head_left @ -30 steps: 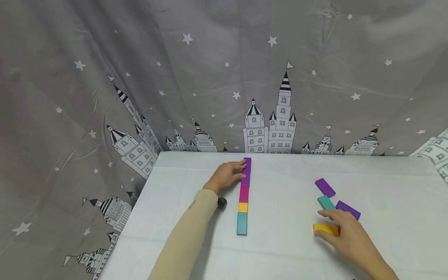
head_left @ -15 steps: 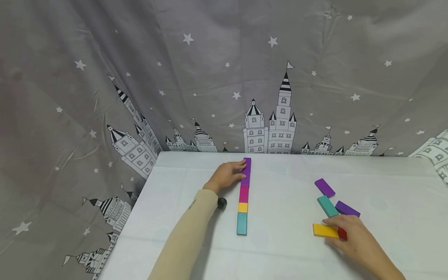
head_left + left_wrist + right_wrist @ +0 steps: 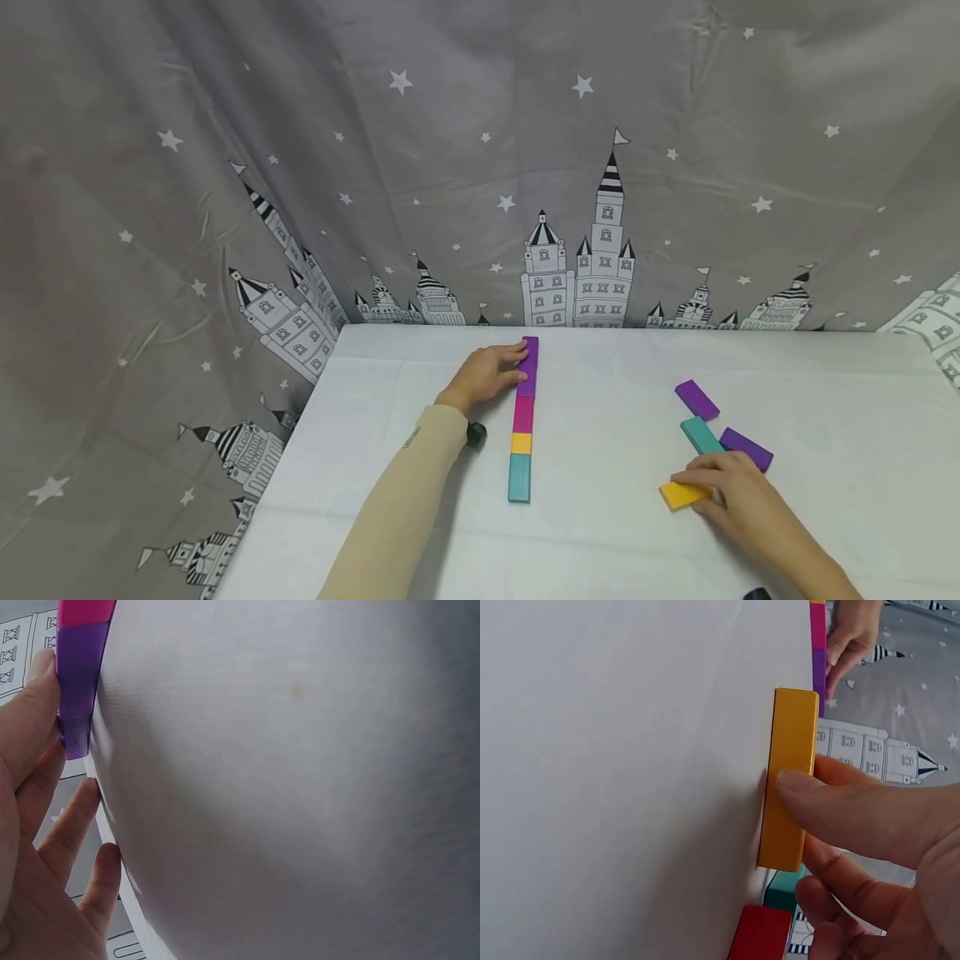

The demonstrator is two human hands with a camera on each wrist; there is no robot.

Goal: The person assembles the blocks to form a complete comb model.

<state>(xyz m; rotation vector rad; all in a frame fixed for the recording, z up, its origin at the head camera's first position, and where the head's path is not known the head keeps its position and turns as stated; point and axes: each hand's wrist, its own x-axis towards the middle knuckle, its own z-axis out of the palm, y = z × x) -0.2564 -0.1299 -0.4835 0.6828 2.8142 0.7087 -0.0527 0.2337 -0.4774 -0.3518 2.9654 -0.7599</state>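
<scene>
A line of flat coloured blocks runs away from me on the white table: a teal block (image 3: pixel 519 477), a yellow one (image 3: pixel 521 443), a magenta one (image 3: pixel 523 414) and purple blocks (image 3: pixel 528 382) at the far end. My left hand (image 3: pixel 483 375) touches the left side of the purple blocks with thumb and forefinger, its other fingers spread in the left wrist view. On the right, my right hand (image 3: pixel 738 492) pinches a yellow block (image 3: pixel 789 780) between thumb and fingers. Close by lie a red block (image 3: pixel 761 934), a teal block (image 3: pixel 700 434) and two purple blocks (image 3: pixel 697 400).
A small dark round object (image 3: pixel 476 434) shows by the left wrist, and another dark piece (image 3: pixel 757 593) by the right forearm. Behind the table (image 3: pixel 600 533) hangs a grey curtain (image 3: pixel 450 167) printed with castles and stars.
My right hand has closed on the yellow block and turned it slightly, shifting it a little left from beside the red block. My left hand stays at the purple blocks.
</scene>
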